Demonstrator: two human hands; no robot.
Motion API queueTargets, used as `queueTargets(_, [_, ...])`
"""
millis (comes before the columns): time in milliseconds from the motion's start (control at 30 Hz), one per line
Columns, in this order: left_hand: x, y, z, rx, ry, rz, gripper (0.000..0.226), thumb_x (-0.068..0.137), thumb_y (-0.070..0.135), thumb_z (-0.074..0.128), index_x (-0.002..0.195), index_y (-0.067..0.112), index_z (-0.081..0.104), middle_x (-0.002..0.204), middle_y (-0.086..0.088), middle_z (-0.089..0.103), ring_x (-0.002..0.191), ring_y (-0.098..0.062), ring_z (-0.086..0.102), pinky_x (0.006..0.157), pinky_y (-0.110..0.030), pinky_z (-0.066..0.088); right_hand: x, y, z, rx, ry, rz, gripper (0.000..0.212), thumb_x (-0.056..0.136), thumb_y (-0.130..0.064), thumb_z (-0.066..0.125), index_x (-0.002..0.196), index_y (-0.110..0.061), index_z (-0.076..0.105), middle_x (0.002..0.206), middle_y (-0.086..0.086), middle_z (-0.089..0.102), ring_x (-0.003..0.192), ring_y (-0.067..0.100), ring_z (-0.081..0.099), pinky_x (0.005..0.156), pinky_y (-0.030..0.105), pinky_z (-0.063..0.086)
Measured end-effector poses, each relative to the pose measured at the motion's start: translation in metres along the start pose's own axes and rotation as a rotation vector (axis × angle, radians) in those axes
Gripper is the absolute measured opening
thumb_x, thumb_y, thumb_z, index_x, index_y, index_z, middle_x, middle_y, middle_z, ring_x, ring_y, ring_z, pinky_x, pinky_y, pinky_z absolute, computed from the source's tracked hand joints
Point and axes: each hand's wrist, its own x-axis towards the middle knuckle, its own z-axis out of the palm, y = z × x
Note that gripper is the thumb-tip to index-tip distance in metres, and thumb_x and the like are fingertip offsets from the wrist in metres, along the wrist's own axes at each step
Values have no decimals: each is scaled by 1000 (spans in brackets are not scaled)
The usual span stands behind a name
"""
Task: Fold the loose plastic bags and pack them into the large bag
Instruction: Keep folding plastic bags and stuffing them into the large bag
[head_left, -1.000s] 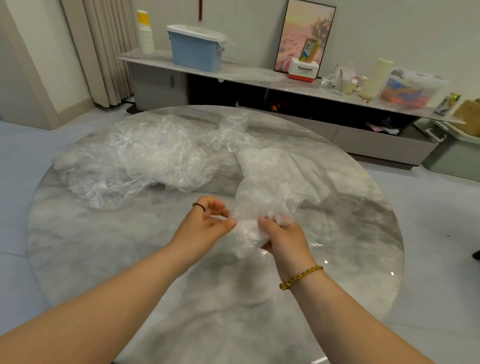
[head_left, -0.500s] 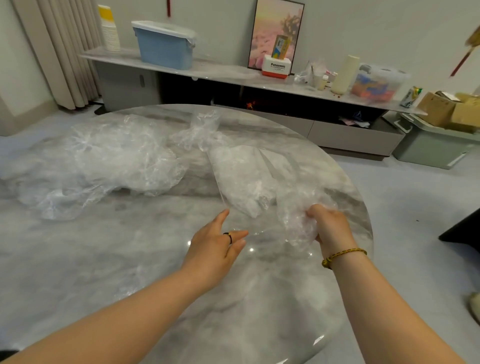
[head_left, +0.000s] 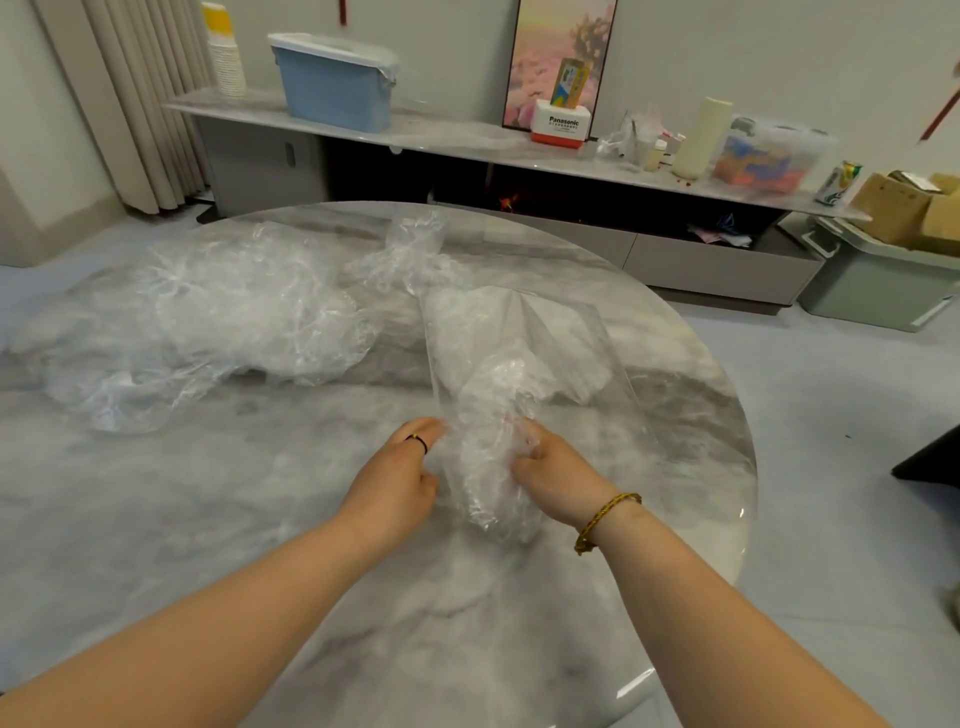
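A crumpled clear plastic bag (head_left: 488, 457) stands between my two hands above the round marble table (head_left: 218, 519). My right hand (head_left: 558, 470) grips its right side with curled fingers. My left hand (head_left: 400, 478) touches its left edge, fingers bent against the plastic. Behind it lies the large clear bag (head_left: 524, 338), flat and partly open, with pale plastic inside. A heap of loose crumpled bags (head_left: 208, 322) covers the table's far left, and a smaller crumpled bag (head_left: 410, 254) lies at the back centre.
The table's edge curves close on the right, with grey floor beyond. A low sideboard (head_left: 519, 156) along the far wall carries a blue bin (head_left: 332, 83), a stack of cups (head_left: 226, 57), boxes and containers. A green crate (head_left: 883, 280) with cardboard boxes stands at the right.
My right hand brought the crumpled bag leftward toward the middle. My left hand, open and apart from it before, has closed in onto its left side.
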Motion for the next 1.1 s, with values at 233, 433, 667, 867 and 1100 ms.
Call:
queueTargets(233, [-12, 0, -11, 42, -55, 14, 53, 92, -1, 43, 141, 13, 32, 153, 14, 11, 130, -4, 34, 80, 5, 18, 22, 10, -3, 13, 305, 90, 43, 89, 8, 33, 129, -4, 42, 101, 9, 53, 88, 23, 52, 63, 13, 41])
queueTargets(433, [-29, -1, -17, 56, -132, 48, 43, 93, 0, 42, 134, 8, 42, 152, 17, 6, 128, 1, 32, 77, 8, 20, 38, -14, -8, 149, 384, 280, 39, 94, 1, 35, 133, 3, 41, 133, 21, 47, 113, 29, 49, 82, 28, 44])
queueTargets(667, [-42, -6, -27, 52, -200, 49, 53, 92, 1, 42, 141, 19, 30, 133, 32, -2, 122, -10, 44, 84, 0, 27, 55, -7, 4, 247, 574, 246, 43, 93, 3, 34, 135, -3, 34, 89, 1, 50, 95, 26, 50, 68, 24, 36])
queueTargets(867, [-43, -19, -32, 81, -229, 101, 52, 93, 2, 39, 142, 17, 30, 132, 33, -3, 116, 18, 13, 78, 14, 16, 56, 8, 12, -396, 722, 101, 45, 86, 5, 44, 130, -7, 44, 133, 7, 42, 119, 24, 43, 90, 24, 34])
queueTargets(1100, [-41, -21, -34, 103, -237, 114, 48, 93, 3, 40, 139, 14, 34, 136, 33, -3, 119, 18, 14, 82, 11, 17, 47, -1, 41, -585, 437, -9, 35, 87, 9, 34, 117, -4, 43, 115, 9, 50, 92, 22, 46, 70, 25, 30])
